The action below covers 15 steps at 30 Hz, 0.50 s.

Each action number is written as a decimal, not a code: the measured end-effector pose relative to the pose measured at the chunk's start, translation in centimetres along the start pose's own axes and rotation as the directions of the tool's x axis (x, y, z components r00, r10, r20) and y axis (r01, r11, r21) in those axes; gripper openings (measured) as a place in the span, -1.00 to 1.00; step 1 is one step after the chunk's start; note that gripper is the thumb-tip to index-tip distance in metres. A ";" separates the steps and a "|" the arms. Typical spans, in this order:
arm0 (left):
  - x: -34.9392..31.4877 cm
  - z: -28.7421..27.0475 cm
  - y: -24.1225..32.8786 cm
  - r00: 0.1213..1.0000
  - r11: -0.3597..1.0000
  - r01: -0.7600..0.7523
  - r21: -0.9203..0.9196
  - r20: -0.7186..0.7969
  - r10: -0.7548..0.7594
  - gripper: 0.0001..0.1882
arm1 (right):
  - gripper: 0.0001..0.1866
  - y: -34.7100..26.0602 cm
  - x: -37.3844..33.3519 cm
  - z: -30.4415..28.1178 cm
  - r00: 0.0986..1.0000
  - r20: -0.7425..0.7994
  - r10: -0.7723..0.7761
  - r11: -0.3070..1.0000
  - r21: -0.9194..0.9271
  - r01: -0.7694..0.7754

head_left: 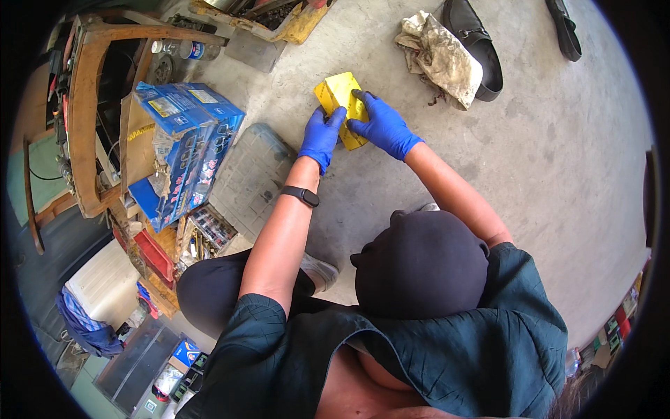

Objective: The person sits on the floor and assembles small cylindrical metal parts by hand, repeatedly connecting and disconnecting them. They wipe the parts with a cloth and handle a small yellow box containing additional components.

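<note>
Both of my hands wear blue gloves and hold a small yellow box [343,85] out in front of me, above the concrete floor. My left hand [322,137] grips its left side, with the thumb on the near face. On the right side my right hand [382,124] is closed round the box, fingers at the far edge and thumb toward the middle. The box is tilted, and its lower part shows between the two hands. Whether its flaps are closed, I cannot tell.
Left of my arms stands a worn blue carton [192,146] beside a grey plastic case [251,174]. A tray of small tools [209,229] lies near my left knee. Beyond the box, to the right, are a dirty cloth [440,59] and black shoes [481,52]. A wooden frame [85,119] stands far left.
</note>
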<state>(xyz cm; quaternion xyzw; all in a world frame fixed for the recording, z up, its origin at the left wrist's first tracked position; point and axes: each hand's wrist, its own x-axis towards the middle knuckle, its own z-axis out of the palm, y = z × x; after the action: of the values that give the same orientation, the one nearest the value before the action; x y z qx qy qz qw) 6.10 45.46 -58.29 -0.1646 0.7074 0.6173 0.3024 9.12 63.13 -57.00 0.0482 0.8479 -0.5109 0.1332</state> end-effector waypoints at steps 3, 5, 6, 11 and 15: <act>0.3 0.4 0.6 0.997 0.993 -0.073 0.093 0.000 0.074 -0.46 | -0.17 0.2 0.7 -0.1 1.000 0.013 0.027 0.998 -0.050 -0.026; 0.5 0.7 1.2 0.996 0.982 -0.093 0.165 0.008 0.092 -0.46 | -0.15 0.6 1.2 0.2 1.000 -0.009 0.019 0.992 -0.121 -0.020; 0.5 0.6 1.6 0.996 0.971 -0.089 0.224 0.020 0.086 -0.44 | -0.16 0.6 1.3 0.1 1.000 -0.003 0.024 0.993 -0.116 -0.024; 0.0 0.9 2.7 0.997 0.955 -0.077 0.287 0.044 0.068 -0.42 | -0.19 0.2 1.9 -0.4 0.998 0.026 0.062 0.993 -0.097 -0.059; 0.2 0.4 2.5 0.993 0.967 -0.086 0.238 0.094 0.065 -0.42 | -0.20 0.6 2.0 -0.5 0.996 0.059 0.066 0.993 -0.100 -0.060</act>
<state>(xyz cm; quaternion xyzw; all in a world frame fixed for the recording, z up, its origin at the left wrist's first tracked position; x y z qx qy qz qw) 4.56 46.37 -56.54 -0.0729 0.7695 0.5442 0.3263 7.26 63.74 -57.83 0.0522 0.8654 -0.4656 0.1779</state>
